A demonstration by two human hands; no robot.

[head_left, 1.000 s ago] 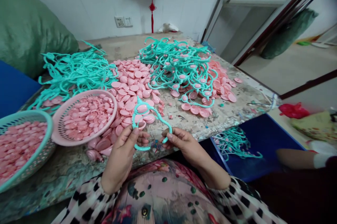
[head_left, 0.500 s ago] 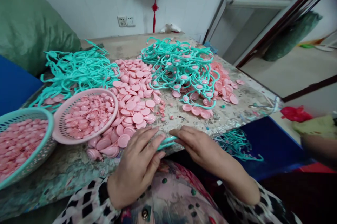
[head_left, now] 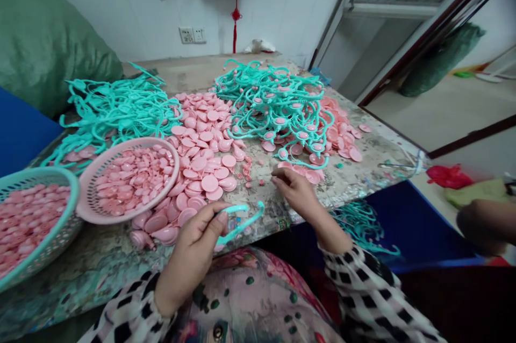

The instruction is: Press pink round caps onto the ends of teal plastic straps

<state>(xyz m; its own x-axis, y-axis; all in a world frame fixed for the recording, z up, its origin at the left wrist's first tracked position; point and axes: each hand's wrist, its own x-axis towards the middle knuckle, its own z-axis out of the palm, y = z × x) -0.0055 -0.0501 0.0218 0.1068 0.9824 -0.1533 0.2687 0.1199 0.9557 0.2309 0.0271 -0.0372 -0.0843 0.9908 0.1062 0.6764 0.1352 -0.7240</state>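
My left hand is closed round a curved teal plastic hoop, held just over the table's near edge. My right hand has let the hoop go and reaches out over the table, its fingertips curled down among small pink bits and pink discs beside the right-hand teal pile. Whether the right fingers hold anything is hidden. Loose pink discs lie heaped in the middle of the table.
A pink basket and a teal basket, both full of pink discs, stand at the left. A second teal hoop pile lies behind them. A blue bin with teal hoops is at lower right, and another person's arm is beside it.
Both hands held the hoop, then pressed it down at the table edge. Now the right hand has left it and moved forward to the pink bits; the left still holds the hoop.
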